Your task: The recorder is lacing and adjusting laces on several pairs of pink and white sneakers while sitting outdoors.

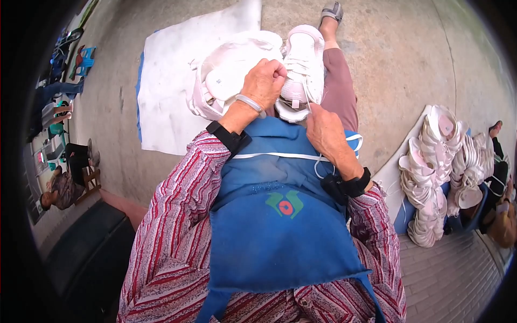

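A white sneaker (295, 91) with a pinkish tongue lies in front of me, its toe pointing away, with laces crossing its upper. My right hand (327, 129) is closed at the sneaker's near end, pinching a white shoelace (307, 92) that runs taut from the eyelets. A loose lace end hangs below that wrist. Along the sneaker's left side my left hand (265, 83) is curled into a fist; whatever its fingers hold is hidden. Just left of that hand is more white footwear (218, 81), with a pale insole showing.
Under the footwear on the left spreads a white sheet (167, 97). My lap is covered by a blue apron (280, 242). At the right stand heaped white shoes (428, 172). People sit at the far left (67, 188) and far right (503, 220), with a blue stool (86, 60) at upper left.
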`<action>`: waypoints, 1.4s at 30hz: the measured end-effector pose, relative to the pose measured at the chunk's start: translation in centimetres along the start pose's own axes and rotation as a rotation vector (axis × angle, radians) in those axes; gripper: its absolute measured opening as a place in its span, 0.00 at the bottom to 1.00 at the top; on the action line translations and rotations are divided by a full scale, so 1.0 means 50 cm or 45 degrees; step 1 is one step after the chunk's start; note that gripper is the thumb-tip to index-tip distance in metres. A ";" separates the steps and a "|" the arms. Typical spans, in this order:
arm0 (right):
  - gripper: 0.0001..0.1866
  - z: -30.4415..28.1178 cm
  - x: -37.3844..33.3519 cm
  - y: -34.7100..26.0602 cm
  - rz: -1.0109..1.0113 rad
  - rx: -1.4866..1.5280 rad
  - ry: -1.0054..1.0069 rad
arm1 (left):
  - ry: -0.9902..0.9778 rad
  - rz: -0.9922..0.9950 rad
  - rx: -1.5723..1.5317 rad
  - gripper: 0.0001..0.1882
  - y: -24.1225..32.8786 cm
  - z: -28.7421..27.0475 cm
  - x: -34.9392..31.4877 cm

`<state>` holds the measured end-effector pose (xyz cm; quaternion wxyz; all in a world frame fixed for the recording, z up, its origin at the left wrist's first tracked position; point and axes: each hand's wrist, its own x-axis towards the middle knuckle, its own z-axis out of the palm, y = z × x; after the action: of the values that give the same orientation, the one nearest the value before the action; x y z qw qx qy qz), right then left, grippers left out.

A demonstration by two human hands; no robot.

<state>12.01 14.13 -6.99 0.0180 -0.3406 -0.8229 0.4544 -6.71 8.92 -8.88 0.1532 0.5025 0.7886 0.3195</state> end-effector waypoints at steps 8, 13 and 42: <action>0.09 -0.065 -0.004 0.010 -0.021 -0.443 0.296 | -0.111 -0.376 -0.307 0.05 0.003 -0.001 0.001; 0.08 -0.076 0.005 -0.002 -0.038 -0.211 0.201 | -0.174 -0.577 -0.316 0.09 0.023 -0.006 0.007; 0.12 -0.087 0.008 0.053 0.234 0.157 0.029 | -0.129 -1.380 -2.265 0.12 0.042 0.058 -0.125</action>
<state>14.61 18.51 -6.60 0.0066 -0.4179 -0.7585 0.5001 -0.83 5.00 -10.16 0.6239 -0.2004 0.3812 0.6521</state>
